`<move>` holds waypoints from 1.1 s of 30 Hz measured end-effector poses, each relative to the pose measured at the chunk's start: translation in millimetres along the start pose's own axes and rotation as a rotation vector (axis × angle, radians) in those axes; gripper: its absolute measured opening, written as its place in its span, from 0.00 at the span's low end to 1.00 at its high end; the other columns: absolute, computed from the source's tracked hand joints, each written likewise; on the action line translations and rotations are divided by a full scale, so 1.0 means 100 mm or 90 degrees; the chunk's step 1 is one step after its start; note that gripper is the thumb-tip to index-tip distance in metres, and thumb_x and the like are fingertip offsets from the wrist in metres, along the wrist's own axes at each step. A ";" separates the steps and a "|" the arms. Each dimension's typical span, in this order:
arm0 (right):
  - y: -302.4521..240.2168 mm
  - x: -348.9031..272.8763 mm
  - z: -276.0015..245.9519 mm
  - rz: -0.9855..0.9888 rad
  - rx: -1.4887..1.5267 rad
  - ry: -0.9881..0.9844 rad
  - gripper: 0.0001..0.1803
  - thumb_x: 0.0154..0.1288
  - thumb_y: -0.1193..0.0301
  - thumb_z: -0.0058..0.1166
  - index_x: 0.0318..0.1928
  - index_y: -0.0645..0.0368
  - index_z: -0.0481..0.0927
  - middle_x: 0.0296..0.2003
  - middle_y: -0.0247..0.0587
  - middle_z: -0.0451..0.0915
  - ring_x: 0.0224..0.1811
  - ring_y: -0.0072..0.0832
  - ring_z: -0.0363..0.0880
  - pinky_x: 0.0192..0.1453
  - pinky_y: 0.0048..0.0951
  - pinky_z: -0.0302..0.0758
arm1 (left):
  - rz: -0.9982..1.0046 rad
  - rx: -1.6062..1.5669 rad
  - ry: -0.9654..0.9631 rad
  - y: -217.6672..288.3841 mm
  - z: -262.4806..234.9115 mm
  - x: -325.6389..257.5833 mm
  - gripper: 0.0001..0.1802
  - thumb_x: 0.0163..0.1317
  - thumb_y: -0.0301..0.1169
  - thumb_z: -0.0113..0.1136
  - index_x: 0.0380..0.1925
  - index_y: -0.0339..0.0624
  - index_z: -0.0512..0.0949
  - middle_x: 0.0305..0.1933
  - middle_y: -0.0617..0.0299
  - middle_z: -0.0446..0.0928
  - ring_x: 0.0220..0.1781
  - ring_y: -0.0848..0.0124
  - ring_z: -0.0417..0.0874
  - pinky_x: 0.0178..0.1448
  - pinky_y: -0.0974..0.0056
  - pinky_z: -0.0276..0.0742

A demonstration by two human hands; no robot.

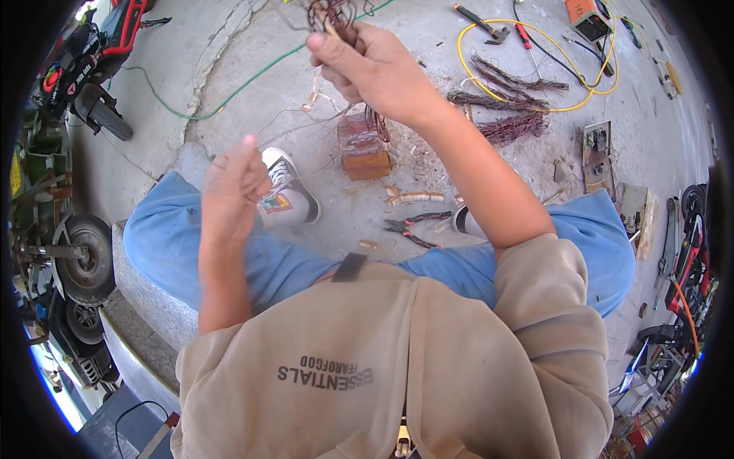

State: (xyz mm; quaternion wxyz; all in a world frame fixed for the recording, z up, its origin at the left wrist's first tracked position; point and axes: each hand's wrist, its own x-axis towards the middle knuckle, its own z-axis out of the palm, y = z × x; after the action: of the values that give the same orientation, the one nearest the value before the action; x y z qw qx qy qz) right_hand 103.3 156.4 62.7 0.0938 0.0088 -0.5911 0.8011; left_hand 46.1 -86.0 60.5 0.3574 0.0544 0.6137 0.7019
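The right hand (378, 73) is raised toward the upper centre of the view, fingers closed around a bundle of tangled copper wire (332, 17) whose strands stick out above the fist. The left hand (233, 187) is lower and to the left, curled into a loose fist; thin strands seem to run across its fingers, but blur prevents confirming a grip. The hands are well apart.

On the concrete floor between the person's feet stands a brown wound coil block (362, 145), with more wire rising from it toward the right hand. Just below it lie short copper offcuts (413, 198) and pliers with red-and-black handles (417, 226). A white sneaker (287, 191) carries a multicoloured square patch on its side.

To the right lie three dark bundles of stripped wire (505, 103), looped by a yellow cable (535, 57). A green cable (229, 96) crosses the floor at left. An orange box-shaped device (589, 19) sits at the top right, beside a hammer (480, 21).
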 end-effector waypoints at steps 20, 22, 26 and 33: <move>-0.24 -0.28 0.21 0.087 -0.262 -0.012 0.12 0.64 0.64 0.57 0.28 0.60 0.78 0.20 0.27 0.74 0.23 0.15 0.68 0.29 0.23 0.65 | 0.570 0.272 0.051 0.68 1.01 0.17 0.26 0.70 0.44 0.51 0.52 0.26 0.70 0.45 0.50 0.77 0.46 0.68 0.78 0.58 0.60 0.74; -0.19 -0.31 0.22 0.032 -0.276 -0.011 0.12 0.64 0.65 0.57 0.27 0.60 0.78 0.19 0.27 0.73 0.22 0.16 0.67 0.27 0.24 0.64 | 0.611 0.166 -0.025 0.60 0.90 0.33 0.37 0.65 0.55 0.57 0.58 0.30 0.67 0.54 0.45 0.77 0.56 0.61 0.77 0.63 0.57 0.72; 0.18 -0.35 0.34 -0.155 -0.272 -0.029 0.10 0.63 0.68 0.57 0.36 0.63 0.79 0.32 0.34 0.78 0.40 0.23 0.75 0.45 0.27 0.73 | 0.381 0.132 -0.286 0.37 0.98 0.26 0.64 0.43 0.80 0.49 0.59 0.26 0.67 0.43 0.42 0.81 0.42 0.53 0.85 0.68 0.49 0.69; -0.04 -0.37 0.26 0.109 -0.132 -0.176 0.14 0.59 0.69 0.56 0.44 0.62 0.79 0.32 0.37 0.79 0.40 0.25 0.77 0.46 0.28 0.73 | 0.421 0.168 -0.347 0.39 0.98 0.24 0.39 0.57 0.64 0.54 0.40 0.31 0.73 0.46 0.40 0.78 0.51 0.52 0.82 0.63 0.50 0.71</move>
State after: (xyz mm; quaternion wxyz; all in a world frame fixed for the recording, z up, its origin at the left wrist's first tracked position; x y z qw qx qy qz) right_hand 137.4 128.1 69.8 -0.0564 0.0591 -0.6761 0.7322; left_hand 61.6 8.3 110.2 0.2530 0.4757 0.5310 0.6540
